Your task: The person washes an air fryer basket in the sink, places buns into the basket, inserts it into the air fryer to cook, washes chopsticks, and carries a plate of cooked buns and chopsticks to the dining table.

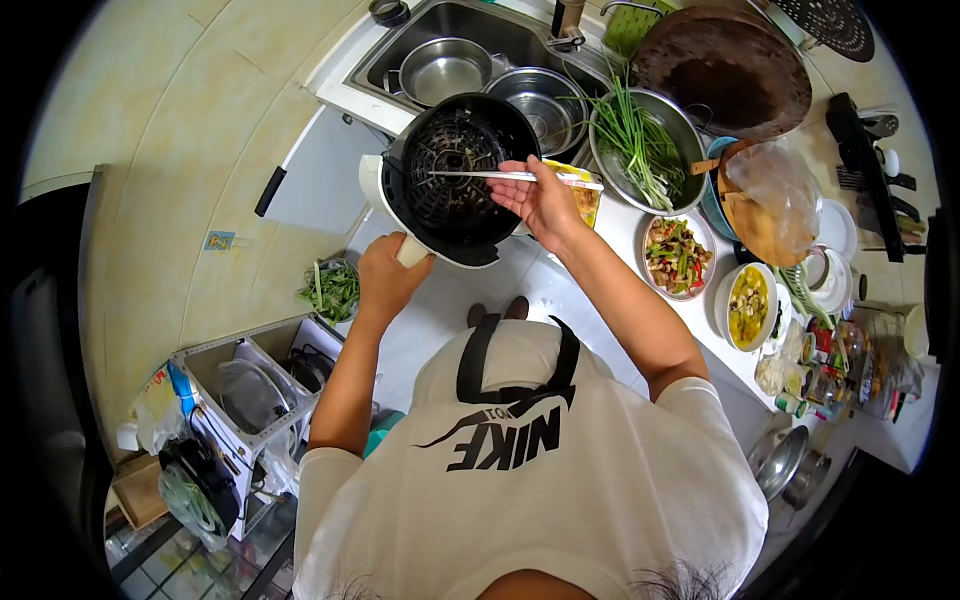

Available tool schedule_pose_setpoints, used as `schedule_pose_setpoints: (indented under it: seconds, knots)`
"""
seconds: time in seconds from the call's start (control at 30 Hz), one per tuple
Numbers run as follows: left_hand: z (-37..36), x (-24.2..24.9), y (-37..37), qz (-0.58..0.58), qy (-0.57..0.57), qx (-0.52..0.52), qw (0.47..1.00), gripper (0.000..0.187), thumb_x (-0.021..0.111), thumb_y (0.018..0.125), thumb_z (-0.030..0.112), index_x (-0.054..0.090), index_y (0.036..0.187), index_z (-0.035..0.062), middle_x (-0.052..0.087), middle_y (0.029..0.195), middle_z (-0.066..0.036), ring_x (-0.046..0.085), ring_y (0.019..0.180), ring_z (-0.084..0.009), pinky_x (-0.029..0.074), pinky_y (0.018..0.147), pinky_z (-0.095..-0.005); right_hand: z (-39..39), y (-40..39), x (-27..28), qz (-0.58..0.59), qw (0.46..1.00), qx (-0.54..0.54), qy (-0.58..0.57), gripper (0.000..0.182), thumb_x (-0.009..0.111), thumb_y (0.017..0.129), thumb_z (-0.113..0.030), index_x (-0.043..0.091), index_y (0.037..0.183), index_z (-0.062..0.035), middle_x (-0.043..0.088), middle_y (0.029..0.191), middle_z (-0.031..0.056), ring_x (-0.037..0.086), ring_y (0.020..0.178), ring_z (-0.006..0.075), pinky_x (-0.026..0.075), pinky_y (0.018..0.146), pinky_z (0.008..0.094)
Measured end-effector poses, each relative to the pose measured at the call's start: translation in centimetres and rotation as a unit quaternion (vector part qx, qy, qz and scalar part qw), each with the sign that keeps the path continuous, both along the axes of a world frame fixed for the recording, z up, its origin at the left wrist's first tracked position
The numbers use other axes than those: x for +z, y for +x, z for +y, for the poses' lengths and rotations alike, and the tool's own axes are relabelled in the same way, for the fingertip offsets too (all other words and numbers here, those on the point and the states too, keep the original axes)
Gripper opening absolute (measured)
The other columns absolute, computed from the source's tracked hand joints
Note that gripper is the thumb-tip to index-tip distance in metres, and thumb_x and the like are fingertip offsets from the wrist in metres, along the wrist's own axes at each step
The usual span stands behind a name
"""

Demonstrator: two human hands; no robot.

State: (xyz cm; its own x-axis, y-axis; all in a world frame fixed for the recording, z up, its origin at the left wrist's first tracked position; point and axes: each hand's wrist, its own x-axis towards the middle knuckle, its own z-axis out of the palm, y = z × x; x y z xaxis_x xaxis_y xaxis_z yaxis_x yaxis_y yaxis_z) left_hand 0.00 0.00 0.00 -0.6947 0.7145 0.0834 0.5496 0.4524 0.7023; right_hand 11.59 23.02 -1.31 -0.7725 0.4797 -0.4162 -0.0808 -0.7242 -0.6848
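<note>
My left hand (388,282) is wrapped round the cream handle of a black air fryer basket (480,245), tilted so that its inside faces me. Bits of food residue cling to the slotted grate (450,150) at its bottom. In my right hand (545,207) is a pair of light chopsticks (470,175), their tips reaching over the grate. Partly hidden behind that hand is a dish of yellow food (585,200) at the counter's edge.
A sink (425,25) with a steel pot (447,72) and a steel basin (545,105) lies ahead. To the right stand a bowl of green onions (640,140), a plate of stir-fry (678,255) and a bowl of yellow soup (748,305). Greens (332,290) sit low at left.
</note>
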Motion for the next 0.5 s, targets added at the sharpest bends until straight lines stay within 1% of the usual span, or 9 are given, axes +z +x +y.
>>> schedule_pose_setpoints:
  seconds: [0.07,0.1,0.2,0.27,0.3,0.37,0.43,0.47,0.5]
  knots:
    - [0.3,-0.2,0.2,0.023,0.008,-0.001,1.000,0.027,0.074,0.067,0.023,0.064,0.080,0.0021,0.062,0.075,-0.019,0.060,0.074,-0.0376,0.048,0.066,-0.0434,0.3,0.5,0.0,-0.024,0.999,-0.030,-0.012,0.041,0.040,0.098,-0.032,0.057,0.109,0.0038,0.064,0.101,0.0217,0.062,0.093,0.0256,0.051,0.089,0.0374]
    - [-0.9,0.8,-1.1,0.037,-0.013,0.004,0.999,0.027,0.075,0.067,0.023,0.064,0.080,0.0021,0.062,0.075,-0.019,0.060,0.073,-0.0379,0.048,0.066,-0.0437,-1.0,-0.6,-0.1,-0.003,0.999,-0.031,-0.032,0.041,0.040,0.098,-0.032,0.056,0.110,0.0040,0.064,0.101,0.0218,0.062,0.093,0.0256,0.051,0.089,0.0374]
    - [0.7,0.2,-0.1,0.007,-0.008,0.017,1.000,0.028,0.075,0.067,0.024,0.064,0.081,0.0024,0.062,0.074,-0.020,0.060,0.072,-0.0385,0.048,0.065,-0.0447,0.2,1.2,0.6,-0.008,0.999,-0.036,-0.034,0.041,0.039,0.098,-0.030,0.055,0.113,0.0048,0.063,0.104,0.0222,0.062,0.095,0.0254,0.050,0.091,0.0369]
    - [1.7,0.0,0.6,-0.005,0.008,0.026,1.000,0.027,0.074,0.068,0.025,0.064,0.081,0.0031,0.062,0.074,-0.020,0.060,0.071,-0.0386,0.048,0.065,-0.0453,1.2,1.7,1.6,0.039,0.998,-0.045,-0.009,0.040,0.039,0.098,-0.029,0.054,0.115,0.0048,0.063,0.106,0.0223,0.062,0.096,0.0247,0.049,0.092,0.0366]
    - [1.7,0.0,0.6,-0.013,-0.008,0.023,1.000,0.027,0.074,0.068,0.025,0.065,0.081,0.0034,0.063,0.074,-0.019,0.061,0.071,-0.0385,0.048,0.065,-0.0450,1.3,1.6,2.7,0.067,0.997,-0.049,-0.003,0.040,0.039,0.098,-0.028,0.054,0.116,0.0048,0.063,0.107,0.0223,0.061,0.097,0.0244,0.049,0.093,0.0364]
    - [1.2,-0.3,0.4,-0.024,-0.042,0.019,0.999,0.027,0.073,0.069,0.026,0.065,0.082,0.0041,0.064,0.075,-0.019,0.062,0.071,-0.0382,0.048,0.065,-0.0446,1.7,1.2,4.9,0.085,0.990,-0.013,0.115,0.039,0.040,0.099,-0.029,0.056,0.114,0.0034,0.063,0.104,0.0172,0.060,0.096,0.0197,0.047,0.093,0.0330]
    - [1.1,-0.1,0.6,-0.015,-0.051,0.033,0.998,0.027,0.074,0.069,0.027,0.066,0.083,0.0045,0.065,0.076,-0.019,0.063,0.071,-0.0374,0.049,0.065,-0.0431,2.1,1.4,6.8,0.016,0.969,-0.007,0.247,0.038,0.040,0.100,-0.029,0.060,0.109,0.0021,0.064,0.102,0.0139,0.058,0.096,0.0166,0.046,0.090,0.0309]
    - [1.0,-0.1,0.7,-0.012,-0.056,0.040,0.998,0.027,0.074,0.069,0.027,0.067,0.084,0.0047,0.066,0.076,-0.019,0.063,0.071,-0.0370,0.049,0.065,-0.0423,2.2,1.8,7.4,0.008,0.950,-0.001,0.312,0.038,0.040,0.100,-0.029,0.063,0.105,0.0009,0.064,0.101,0.0104,0.057,0.095,0.0151,0.044,0.089,0.0291]
    - [1.0,-0.1,0.6,-0.036,-0.049,0.060,0.996,0.028,0.074,0.069,0.028,0.067,0.084,0.0048,0.066,0.076,-0.019,0.064,0.071,-0.0362,0.049,0.065,-0.0417,2.4,2.3,8.0,0.001,0.935,0.009,0.353,0.038,0.040,0.100,-0.029,0.062,0.106,0.0012,0.064,0.101,0.0103,0.057,0.094,0.0155,0.044,0.089,0.0291]
